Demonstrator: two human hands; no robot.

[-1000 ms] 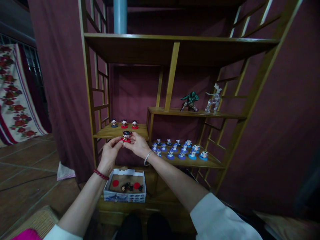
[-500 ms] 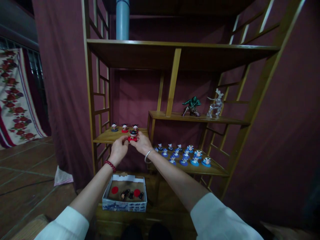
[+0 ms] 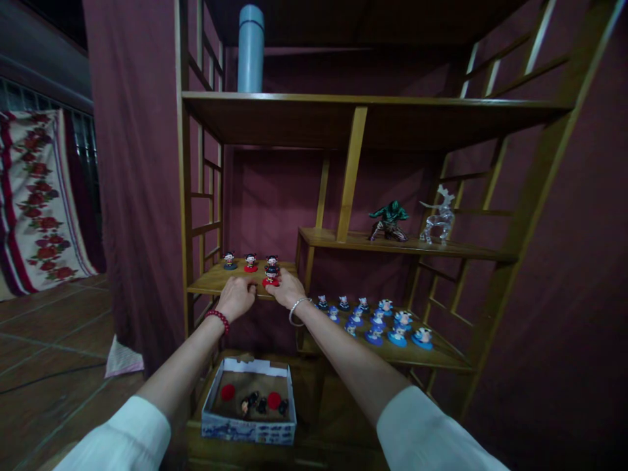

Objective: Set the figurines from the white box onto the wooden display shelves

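Note:
My right hand (image 3: 288, 290) holds a small figurine (image 3: 271, 275) with black hair buns and a round red base, at the front edge of the left shelf (image 3: 210, 280). Whether the base rests on the board I cannot tell. Just left of it, my left hand (image 3: 237, 297) is at the same shelf edge, fingers loosely bent and slightly apart, with nothing in them. Behind stand three similar figurines: one on a dark base (image 3: 229, 261), one on a red base (image 3: 250, 263), and one (image 3: 271, 260) partly hidden by the held figurine.
Below, an open box (image 3: 249, 432) contains red discs (image 3: 274, 400) and dark-haired figurine pieces (image 3: 249, 401). Several blue-based figurines (image 3: 374, 334) occupy the lower right shelf. Above them stand a green figure (image 3: 390, 221) and a clear deer (image 3: 440, 216). A blue flask (image 3: 250, 52) is on the top shelf.
My left hand has let go of the figurine and moved a little left of it. My right hand still holds it, now closer to the shelf board. The view has tilted slightly upward.

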